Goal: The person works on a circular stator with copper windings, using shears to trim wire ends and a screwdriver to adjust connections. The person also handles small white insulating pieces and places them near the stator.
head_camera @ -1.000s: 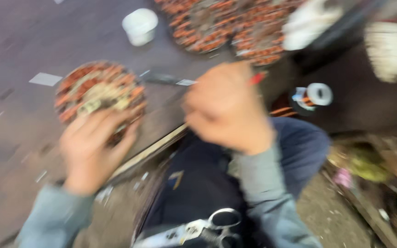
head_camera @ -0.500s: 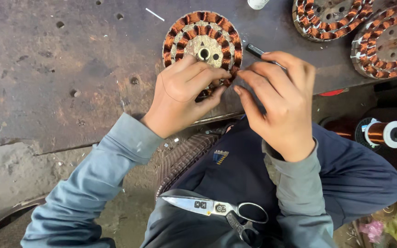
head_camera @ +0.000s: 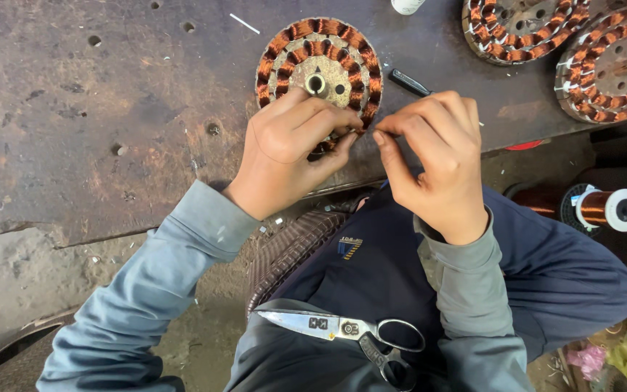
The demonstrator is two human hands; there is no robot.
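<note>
right now the left hand [head_camera: 284, 149] presses down on the near rim of the copper-wound stator [head_camera: 319, 72], which lies flat on the rusty metal worktop [head_camera: 96, 123] at its near edge. its grip is closed loosely over the windings. the right hand [head_camera: 433, 156] has its grip pinched shut at the fingertips, just beside the left thumb; whether a fine wire sits in it is too small to tell. this looks like hand work on one coil, and any following move would call for a steady pinch. scissors [head_camera: 342, 330] rest on the lap.
</note>
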